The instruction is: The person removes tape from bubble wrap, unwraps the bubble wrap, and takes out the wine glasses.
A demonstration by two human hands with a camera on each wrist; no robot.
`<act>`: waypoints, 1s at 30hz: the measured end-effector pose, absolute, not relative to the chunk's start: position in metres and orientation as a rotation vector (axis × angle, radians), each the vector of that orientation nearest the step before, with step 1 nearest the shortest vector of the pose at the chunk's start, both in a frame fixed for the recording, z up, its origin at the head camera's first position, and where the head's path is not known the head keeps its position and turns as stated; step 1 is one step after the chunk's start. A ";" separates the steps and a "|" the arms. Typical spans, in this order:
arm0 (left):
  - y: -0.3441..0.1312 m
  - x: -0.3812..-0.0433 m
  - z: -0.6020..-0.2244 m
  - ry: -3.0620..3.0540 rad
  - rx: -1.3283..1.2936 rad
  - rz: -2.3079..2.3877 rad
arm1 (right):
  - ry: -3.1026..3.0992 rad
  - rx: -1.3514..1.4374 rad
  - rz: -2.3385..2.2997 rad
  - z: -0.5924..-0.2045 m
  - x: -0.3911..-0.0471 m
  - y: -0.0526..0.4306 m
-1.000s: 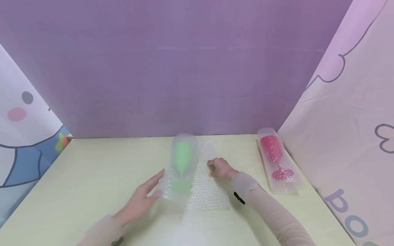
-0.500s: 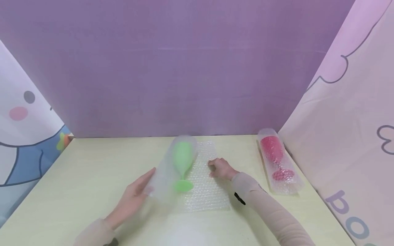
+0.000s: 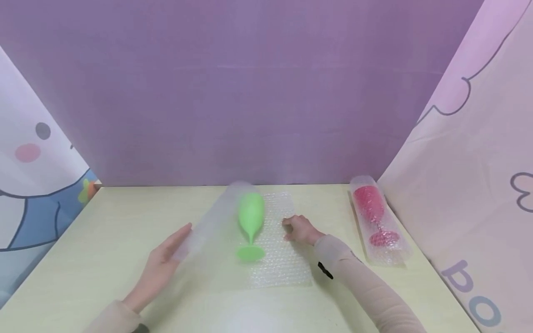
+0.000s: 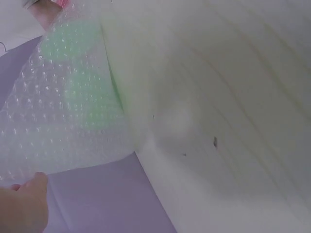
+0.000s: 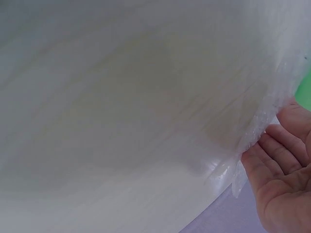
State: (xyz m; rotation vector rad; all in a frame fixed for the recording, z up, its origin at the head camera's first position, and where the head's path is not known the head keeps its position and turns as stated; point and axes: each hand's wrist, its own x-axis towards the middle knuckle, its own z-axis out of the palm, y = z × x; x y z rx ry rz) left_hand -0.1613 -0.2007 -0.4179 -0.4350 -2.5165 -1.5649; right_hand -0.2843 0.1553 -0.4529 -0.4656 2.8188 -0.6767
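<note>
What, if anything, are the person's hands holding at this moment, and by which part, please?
The left hand lifts the bubble wrap sheet by its left edge. The right hand presses the sheet's right side to the table.

Large grey-purple letters run along the lower edge of the pink curtain (image 3: 479, 185) at right, cut off and unreadable.
</note>
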 end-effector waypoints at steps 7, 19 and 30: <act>-0.210 -0.162 -0.414 -2.627 -0.292 -1.423 | 2.824 -0.453 -0.670 -0.452 -0.282 0.156; -0.228 -0.156 -0.416 -2.606 -0.181 -1.483 | 2.823 -0.474 -0.679 -0.451 -0.282 0.154; -0.240 -0.159 -0.422 -2.591 -0.084 -1.466 | 2.828 -0.460 -0.678 -0.452 -0.283 0.155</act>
